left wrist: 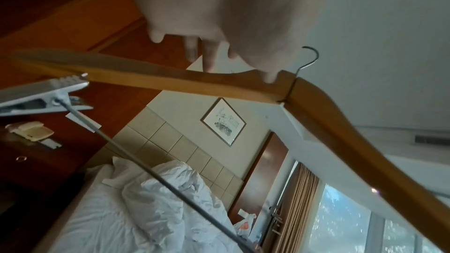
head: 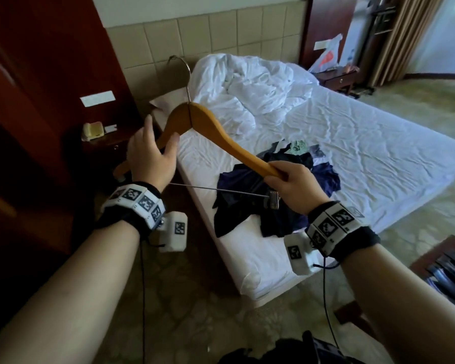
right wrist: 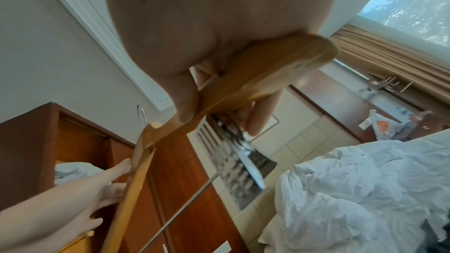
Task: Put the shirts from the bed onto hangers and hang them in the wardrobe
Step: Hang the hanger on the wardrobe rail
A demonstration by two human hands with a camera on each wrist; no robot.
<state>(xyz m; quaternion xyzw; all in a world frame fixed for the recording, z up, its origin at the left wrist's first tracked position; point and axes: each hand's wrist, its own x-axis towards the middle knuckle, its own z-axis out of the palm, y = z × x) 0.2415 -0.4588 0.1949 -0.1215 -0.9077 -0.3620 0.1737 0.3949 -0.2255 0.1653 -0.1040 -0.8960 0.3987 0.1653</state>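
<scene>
a wooden hanger (head: 210, 128) is being held up in the air over the near edge of the bed (head: 365, 143), tilted so its right end is sitting lower than its middle. the left hand (head: 150, 156) is gripping the hanger's left arm, thumb on the near side and fingers wrapping over the top; in the left wrist view the fingertips (left wrist: 209, 61) are resting on the upper edge of the wood. the right hand (head: 293, 183) is curling around the hanger's right end, with the thumb and fingers closing on the wood in the right wrist view. the metal hook (head: 185, 72) is pointing up and away toward the tiled wall. a thin metal bar (head: 216, 189) is running below the wooden part, and a metal clip (head: 273, 199) is hanging on it just beside the right hand; a second clip (left wrist: 46, 95) is showing near the left end in the left wrist view.

the shirts (head: 271, 195) are lying in a dark, crumpled pile on the white sheet near the foot of the bed, beneath the hanger. a rumpled white duvet (head: 247, 88) is bunching at the head of the bed. the wardrobe (head: 45, 74), dark red wood, is standing to the left, and a nightstand (head: 103, 143) with a beige telephone (head: 93, 130) is sitting between it and the bed.
</scene>
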